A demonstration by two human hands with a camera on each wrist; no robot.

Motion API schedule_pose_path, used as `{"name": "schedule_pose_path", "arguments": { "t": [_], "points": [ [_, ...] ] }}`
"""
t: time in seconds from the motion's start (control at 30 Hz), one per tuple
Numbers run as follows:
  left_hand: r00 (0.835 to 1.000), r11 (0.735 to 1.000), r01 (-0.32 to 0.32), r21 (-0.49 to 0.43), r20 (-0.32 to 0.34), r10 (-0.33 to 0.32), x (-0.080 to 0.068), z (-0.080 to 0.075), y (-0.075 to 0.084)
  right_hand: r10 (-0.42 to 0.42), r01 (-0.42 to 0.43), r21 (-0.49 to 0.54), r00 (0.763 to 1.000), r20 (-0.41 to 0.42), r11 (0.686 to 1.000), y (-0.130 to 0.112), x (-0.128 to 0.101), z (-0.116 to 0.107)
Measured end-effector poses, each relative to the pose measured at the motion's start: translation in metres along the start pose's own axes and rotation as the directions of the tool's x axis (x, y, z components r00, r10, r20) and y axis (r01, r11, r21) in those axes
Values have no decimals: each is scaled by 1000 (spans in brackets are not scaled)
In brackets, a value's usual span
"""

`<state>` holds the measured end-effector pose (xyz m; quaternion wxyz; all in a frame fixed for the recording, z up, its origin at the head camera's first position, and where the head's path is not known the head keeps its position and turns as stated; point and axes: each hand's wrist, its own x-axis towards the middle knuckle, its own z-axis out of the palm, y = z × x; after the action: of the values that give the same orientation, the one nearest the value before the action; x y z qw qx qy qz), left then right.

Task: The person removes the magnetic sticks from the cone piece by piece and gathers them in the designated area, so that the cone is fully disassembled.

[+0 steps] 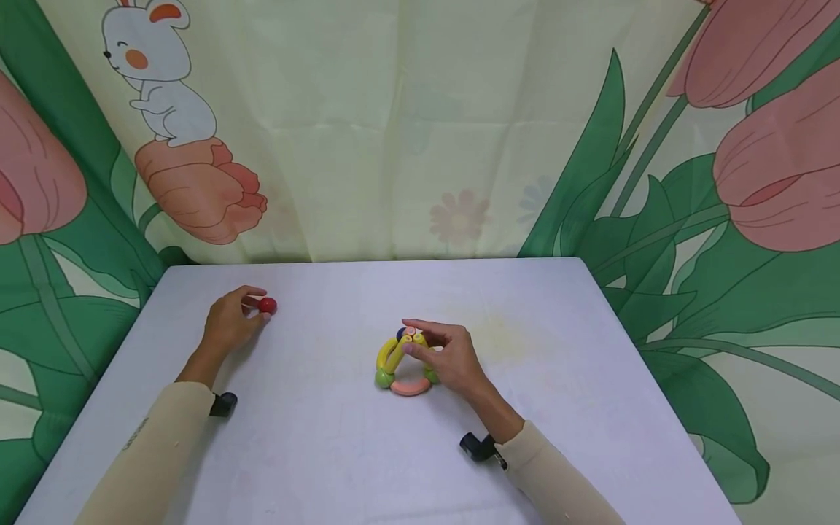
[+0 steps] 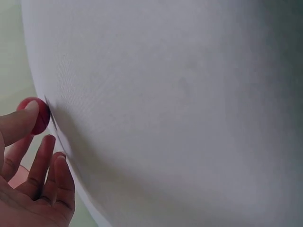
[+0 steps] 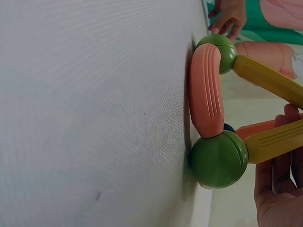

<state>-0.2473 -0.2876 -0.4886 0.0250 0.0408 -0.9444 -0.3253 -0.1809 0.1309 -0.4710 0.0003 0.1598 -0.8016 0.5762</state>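
The left hand [image 1: 230, 324] rests on the white table [image 1: 328, 452] at the far left and pinches a small red ball [image 1: 267, 305] between the thumb and the fingertips; in the left wrist view the thumb lies on the ball [image 2: 35, 115] and the other fingers are loosely curled below it. The right hand [image 1: 453, 357] is near the middle of the table, and its curled fingers hold the top of a small toy frame [image 1: 402, 361]. This frame is made of yellow rods [image 3: 267, 80] which lean together at the top, two green balls [image 3: 218, 160] at the bottom, and a curved pink piece [image 3: 206, 92] that lies on the table between these balls. A dark blue ball [image 3: 229, 127] shows only a little behind the rods. I judge that the step in hand is to fetch one more ball while the frame is kept steady. The next move would call for lifting the red ball and carrying it to the right, toward the frame, with the right hand keeping the rods together so that they do not fall apart. No brand, label or readable writing is visible on the toy or the table; the curtain behind shows only a rabbit and tulips.
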Motion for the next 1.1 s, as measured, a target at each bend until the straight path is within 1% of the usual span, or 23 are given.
{"name": "schedule_pose_path", "arguments": {
  "t": [0.33,0.43,0.5,0.57,0.63,0.7,0.77,0.87,0.97,1.03,1.1],
  "points": [
    [1000,1000,13,0,13,-13,0,1,-1,6,-6,13,1000,-1,1000,0,1,0],
    [1000,1000,9,10,-2,-9,-3,1,1,1,-1,11,1000,2,1000,1,1,0],
    [1000,1000,-3,30,-28,4,-7,1,7,-5,5,9,1000,3,1000,1,1,0],
    [998,998,-31,48,-60,34,-12,1,17,-9,9,8,1000,2,1000,2,2,0],
    [993,996,-73,59,-91,78,-19,1,33,-13,13,7,1000,-2,1000,2,2,0],
    [983,989,-135,60,-118,142,-27,2,51,-16,16,4,1000,-6,1000,2,3,0],
    [966,976,-213,54,-137,219,-35,5,70,-16,16,2,1000,-9,1000,1,4,0],
    [940,950,-309,41,-139,311,-49,14,99,-15,15,-2,1000,-9,1000,2,4,0],
    [921,928,-373,18,-115,373,-66,28,125,-11,11,-4,1000,-7,1000,2,4,1],
    [907,912,-410,9,-96,409,-78,38,140,-6,6,-3,1000,-4,1000,3,4,1],
    [886,890,-457,10,-83,456,-89,48,152,-7,7,-1,1000,0,1000,3,3,1]
  ]
}}
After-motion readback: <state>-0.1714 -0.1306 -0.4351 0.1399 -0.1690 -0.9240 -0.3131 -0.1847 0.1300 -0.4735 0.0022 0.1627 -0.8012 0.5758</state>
